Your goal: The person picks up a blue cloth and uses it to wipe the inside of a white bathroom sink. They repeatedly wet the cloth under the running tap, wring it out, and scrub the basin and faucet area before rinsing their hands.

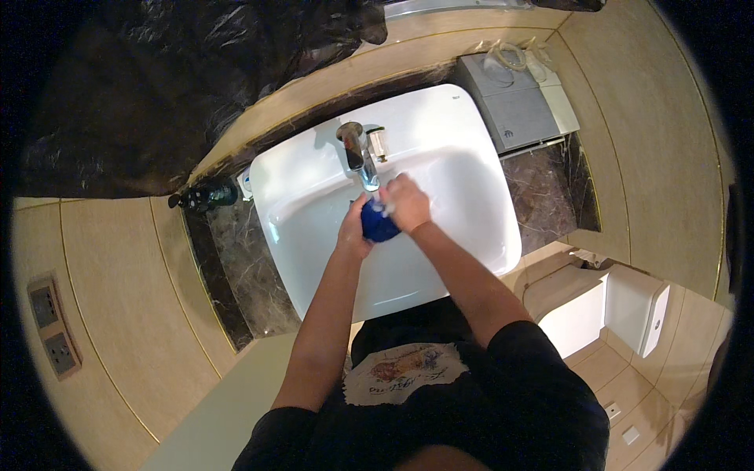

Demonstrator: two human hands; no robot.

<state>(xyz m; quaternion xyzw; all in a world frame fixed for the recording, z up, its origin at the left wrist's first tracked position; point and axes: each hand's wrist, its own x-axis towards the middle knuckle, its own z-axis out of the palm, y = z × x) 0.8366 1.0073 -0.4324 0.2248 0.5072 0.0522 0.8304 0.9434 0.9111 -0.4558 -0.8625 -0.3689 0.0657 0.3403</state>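
Observation:
Over the white washbasin [314, 228], a deep blue rounded object [380, 223] is held under the chrome faucet [357, 157]. Its exact kind does not show. My left hand [355, 225] wraps around its left side, thumb up near the spout. My right hand [407, 204] is at its upper right edge, fingers curled in and slightly blurred. Water runs from the spout onto the upper part of the blue object, between both hands. Whatever my right fingers may hold is hidden.
A dark marble counter [243, 267] surrounds the basin. A dark bottle [210, 195] lies or stands at the left corner. A grey box [510, 106] sits at the back right. Black plastic sheeting [204, 78] covers the upper left. A white toilet [577, 314] is at the right.

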